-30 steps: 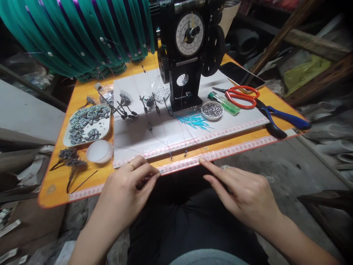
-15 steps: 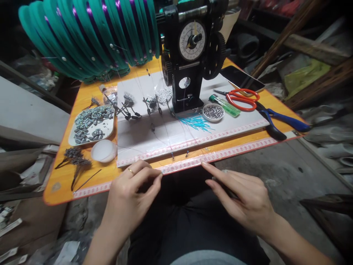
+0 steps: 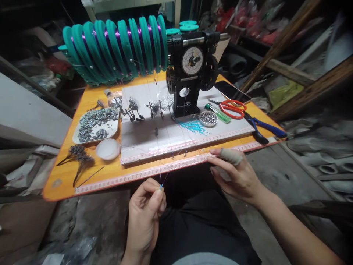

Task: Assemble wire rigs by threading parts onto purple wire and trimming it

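My left hand (image 3: pixel 147 209) is closed in a pinch, below the table's front edge. Between its thumb and finger sits a short thin blue tube (image 3: pixel 161 186), from which fine purple lines (image 3: pixel 165 177) run up toward the tabletop. My right hand (image 3: pixel 237 175) is at the front edge on the right, fingers stretched out and slightly apart, with a wrap on one finger. Its fingertips are beside the pink measuring tape (image 3: pixel 190 163) along the edge. Small dark beads (image 3: pixel 185 153) hang on fine lines between the hands.
Teal spools (image 3: pixel 118 48) are mounted on a black winding machine (image 3: pixel 190 84) with a dial. A tray of grey weights (image 3: pixel 75 138), a white bowl (image 3: pixel 107 151), a dish of metal bits (image 3: pixel 208 124), red scissors (image 3: pixel 234 105), a green lighter (image 3: pixel 220 115) and blue pliers (image 3: pixel 271 127) lie around.
My left hand has moved right and down, off the table edge, and turned so the blue tube shows in its pinch. My right hand has shifted slightly right and up. The view has tilted upward.
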The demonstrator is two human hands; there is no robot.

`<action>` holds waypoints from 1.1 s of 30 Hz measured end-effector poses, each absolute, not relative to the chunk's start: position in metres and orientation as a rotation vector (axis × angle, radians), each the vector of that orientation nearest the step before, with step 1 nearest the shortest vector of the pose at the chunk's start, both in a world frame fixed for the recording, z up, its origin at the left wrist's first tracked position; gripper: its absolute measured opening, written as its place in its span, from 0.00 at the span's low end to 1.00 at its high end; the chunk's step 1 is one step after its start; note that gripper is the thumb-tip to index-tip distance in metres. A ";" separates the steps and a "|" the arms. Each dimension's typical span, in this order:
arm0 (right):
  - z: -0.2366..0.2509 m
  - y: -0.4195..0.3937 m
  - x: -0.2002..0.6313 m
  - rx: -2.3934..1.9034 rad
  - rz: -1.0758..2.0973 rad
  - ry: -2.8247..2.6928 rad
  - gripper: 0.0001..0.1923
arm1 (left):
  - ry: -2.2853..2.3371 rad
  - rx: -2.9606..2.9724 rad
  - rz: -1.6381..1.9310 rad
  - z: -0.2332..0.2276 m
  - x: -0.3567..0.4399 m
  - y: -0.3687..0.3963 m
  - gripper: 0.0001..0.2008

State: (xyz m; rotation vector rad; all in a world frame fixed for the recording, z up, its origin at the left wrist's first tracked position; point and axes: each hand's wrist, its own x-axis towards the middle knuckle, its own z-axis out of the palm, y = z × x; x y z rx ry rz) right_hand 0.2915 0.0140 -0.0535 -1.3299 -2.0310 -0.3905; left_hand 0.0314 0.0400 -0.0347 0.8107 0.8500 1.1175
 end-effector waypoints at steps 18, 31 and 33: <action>-0.001 0.000 0.202 -1.244 -0.124 -2.098 0.09 | 0.698 0.336 1.081 -0.003 0.061 0.038 0.09; -0.002 -0.003 0.248 -1.313 -0.271 -1.845 0.21 | 0.634 0.109 0.774 -0.008 0.063 0.049 0.06; 0.000 0.004 0.247 -1.291 -0.275 -1.860 0.20 | 0.589 0.103 0.703 -0.006 0.065 0.052 0.07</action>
